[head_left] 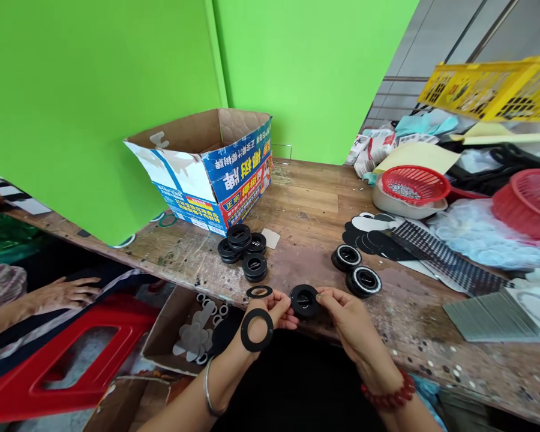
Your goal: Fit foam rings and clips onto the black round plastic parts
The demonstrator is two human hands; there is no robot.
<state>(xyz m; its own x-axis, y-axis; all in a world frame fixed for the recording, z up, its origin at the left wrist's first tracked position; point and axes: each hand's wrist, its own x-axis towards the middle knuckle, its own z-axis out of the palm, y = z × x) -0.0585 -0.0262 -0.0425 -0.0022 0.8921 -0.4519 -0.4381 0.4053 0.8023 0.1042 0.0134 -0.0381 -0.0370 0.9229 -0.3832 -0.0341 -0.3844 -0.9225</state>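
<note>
A black round disc (304,301) with a recessed centre is held between both hands at the table's front edge. My left hand (279,307) grips its left side, fingers underneath and thumb near the rim. Thumb and fingers of my right hand (342,305) pinch its right rim. One flat black ring (257,346) lies over my left wrist, and a smaller black ring (259,296) sits by the left fingers. Beyond the left hand are several stacked black discs (238,239). Ahead of the right hand stand two stacks topped with white-ringed discs (364,296).
A blue-and-white cardboard box (184,180) stands against the green partition (297,72). To the right are black oval pieces (357,240), a red basket (434,180), a grey card stack (481,318) and a yellow crate (499,90). Another person's hand (74,294) is at left, above a red stool (112,312).
</note>
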